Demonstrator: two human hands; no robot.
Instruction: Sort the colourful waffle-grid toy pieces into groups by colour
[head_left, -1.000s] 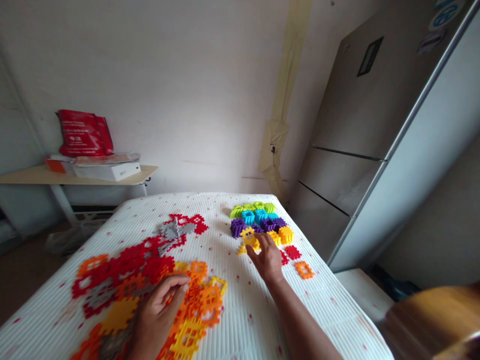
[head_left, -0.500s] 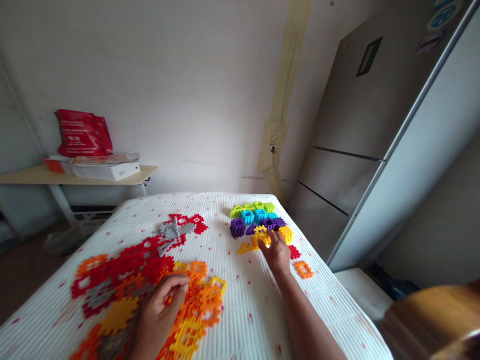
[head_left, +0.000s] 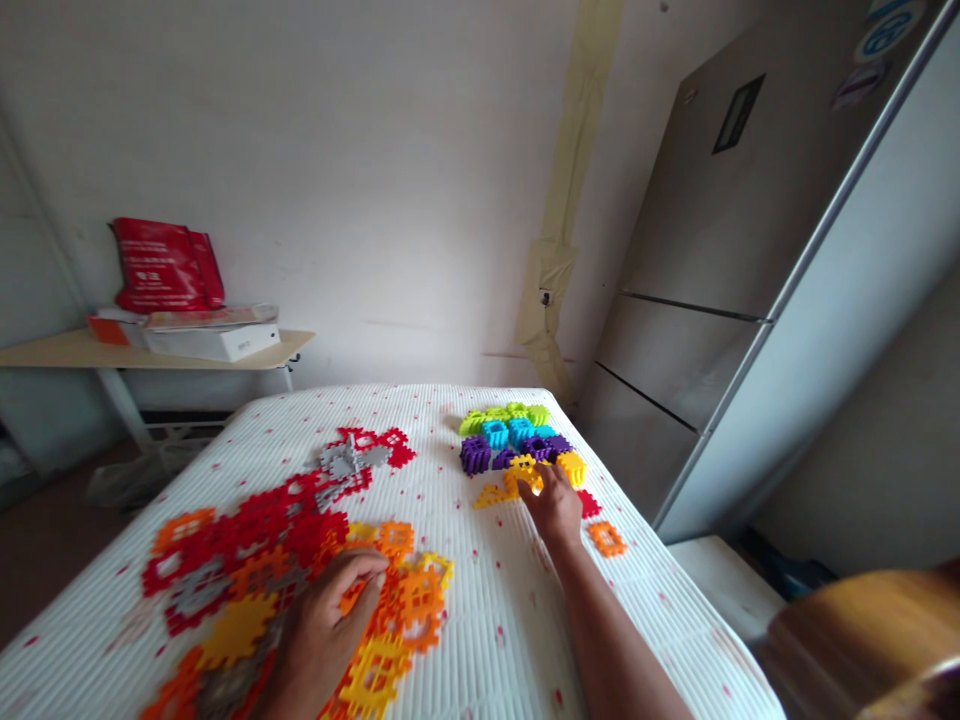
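Observation:
On the right side of the bed-like surface, my right hand (head_left: 556, 508) has its fingers closed about yellow interlocking plastic pieces (head_left: 521, 468); the fingertips are partly hidden. A stack of yellow pieces (head_left: 572, 468) stands just beyond it. My left hand (head_left: 330, 615) is over the loose orange pieces (head_left: 420, 597), thumb and forefinger nearly meeting. What lies between those fingertips, if anything, I cannot make out. Yellow window-shaped pieces (head_left: 375, 677) lie beside that hand. Red pieces (head_left: 259, 520) and grey pieces (head_left: 343, 460) spread farther left and back.
Behind my right hand stand purple stacks (head_left: 475, 455), blue stacks (head_left: 495, 433) and green ones (head_left: 510, 413). An orange piece (head_left: 607, 538) and a red piece (head_left: 589, 503) lie to its right. A fridge (head_left: 675, 280) rises at right; a side table (head_left: 45, 352) stands left.
My left hand has shifted slightly to the right over the orange pieces, its thumb and forefinger closing. My right hand stays almost in place at the yellow pieces.

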